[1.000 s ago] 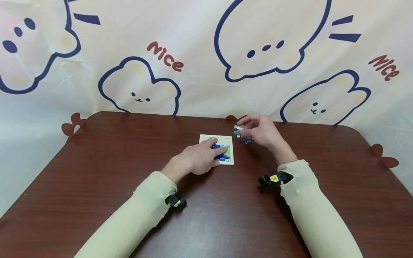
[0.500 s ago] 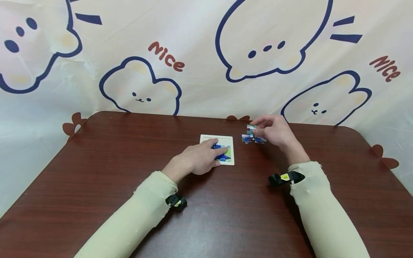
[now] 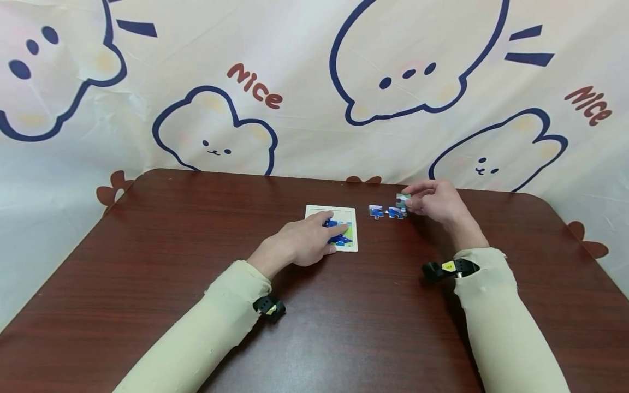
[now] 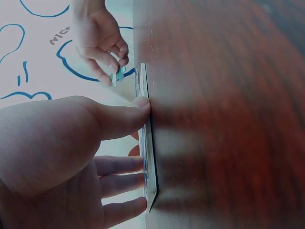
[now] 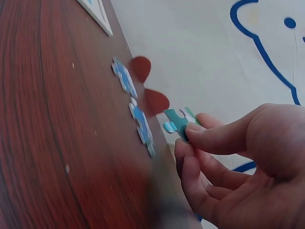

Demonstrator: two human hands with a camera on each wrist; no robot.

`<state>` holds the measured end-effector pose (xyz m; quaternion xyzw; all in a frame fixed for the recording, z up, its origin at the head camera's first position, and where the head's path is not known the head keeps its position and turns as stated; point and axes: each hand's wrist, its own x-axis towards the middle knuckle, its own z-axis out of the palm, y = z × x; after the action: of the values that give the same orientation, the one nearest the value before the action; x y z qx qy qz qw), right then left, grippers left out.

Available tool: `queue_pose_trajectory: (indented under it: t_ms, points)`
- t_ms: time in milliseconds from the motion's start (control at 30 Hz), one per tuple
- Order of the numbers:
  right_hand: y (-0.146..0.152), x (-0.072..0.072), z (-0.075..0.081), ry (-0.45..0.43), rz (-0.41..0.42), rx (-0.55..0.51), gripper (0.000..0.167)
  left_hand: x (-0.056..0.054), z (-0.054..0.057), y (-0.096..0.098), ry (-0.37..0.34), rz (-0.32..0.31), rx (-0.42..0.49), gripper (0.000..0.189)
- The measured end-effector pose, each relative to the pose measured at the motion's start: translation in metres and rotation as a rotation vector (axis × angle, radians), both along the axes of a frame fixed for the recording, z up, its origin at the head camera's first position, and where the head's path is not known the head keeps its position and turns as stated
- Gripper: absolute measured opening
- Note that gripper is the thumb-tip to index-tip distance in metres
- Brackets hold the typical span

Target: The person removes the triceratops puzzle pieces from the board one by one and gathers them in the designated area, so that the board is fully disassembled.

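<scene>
My left hand lies on a white-framed jigsaw tray with its fingers extended over it. Blue and green puzzle picture parts show between those fingers; the rest is covered by the hand. In the left wrist view the thumb touches the tray's edge. To the right, my right hand pinches a teal-green puzzle piece between thumb and fingers, held above the table. Close by lie loose blue puzzle pieces, one piece on the left and another piece just beneath the held one.
The dark brown wooden table stretches around both hands. Behind its far edge hangs a white cloth printed with cartoon outlines. A black wrist camera sits on the left sleeve, and another black camera on the right one.
The right hand has moved to the right, away from the tray, carrying the teal-green piece and uncovering the blue pieces on the table. My left hand has stayed on the tray.
</scene>
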<state>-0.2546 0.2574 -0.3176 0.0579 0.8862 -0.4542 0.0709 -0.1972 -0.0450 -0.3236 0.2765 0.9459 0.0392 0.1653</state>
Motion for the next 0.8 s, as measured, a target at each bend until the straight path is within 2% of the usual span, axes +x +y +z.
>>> queue_pose_trajectory:
  t_ms: [367,800]
  points:
    - [0.022,-0.002,-0.008,-0.072,0.010,0.062,0.035,0.001,0.000,-0.002,-0.001,-0.002,-0.004,0.059]
    - [0.029,-0.001,-0.008,-0.099,0.038,0.173,0.033,-0.001,-0.001,-0.001,0.008,-0.010,-0.002,0.059]
